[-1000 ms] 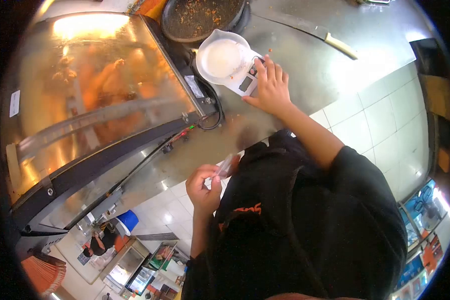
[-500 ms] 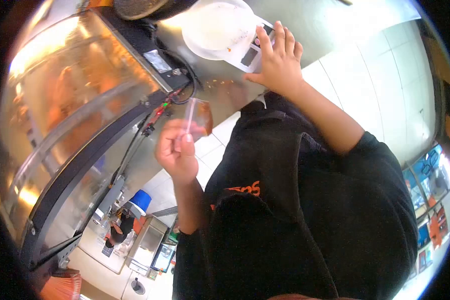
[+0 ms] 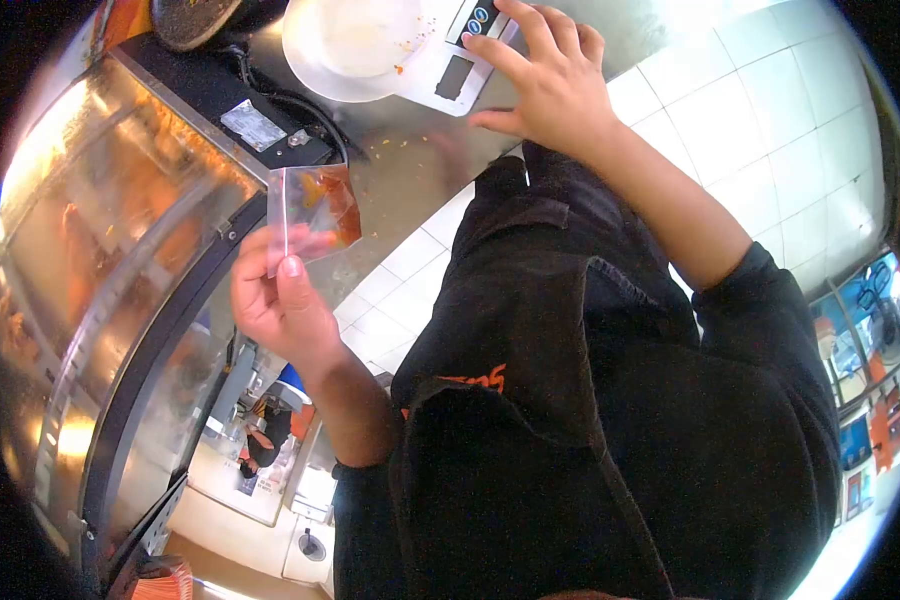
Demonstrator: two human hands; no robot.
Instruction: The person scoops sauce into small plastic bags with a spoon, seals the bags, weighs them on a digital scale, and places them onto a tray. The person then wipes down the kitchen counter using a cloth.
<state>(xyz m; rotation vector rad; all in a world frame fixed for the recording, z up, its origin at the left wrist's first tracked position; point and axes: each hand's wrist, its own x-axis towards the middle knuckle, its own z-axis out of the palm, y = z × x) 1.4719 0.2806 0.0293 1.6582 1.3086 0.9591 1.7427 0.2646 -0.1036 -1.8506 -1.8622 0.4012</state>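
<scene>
My left hand [image 3: 285, 300] pinches a small clear zip bag [image 3: 278, 215] between thumb and fingers. The bag contains orange-red sauce [image 3: 335, 205] with yellowish bits and is held up in front of a heated display case. My right hand [image 3: 560, 85] rests at the white kitchen scale [image 3: 425, 88], fingers spread, the index fingertip touching or just over its button panel [image 3: 478, 22]. On the scale sits a round white plate or shallow bowl [image 3: 345, 55] with a few orange crumbs in it.
The glass-fronted display case [image 3: 160, 230] with browned food inside fills the left side. Crumbs lie on the metal counter [image 3: 395, 165], near a black cable [image 3: 310, 110]. A dark round pan [image 3: 185, 22] is at the top. A co-worker [image 3: 268, 435] stands farther off.
My left hand and the bag have moved left and slightly up in the view. The scale and plate also appear farther up and left. My right index fingertip is now at the scale's buttons.
</scene>
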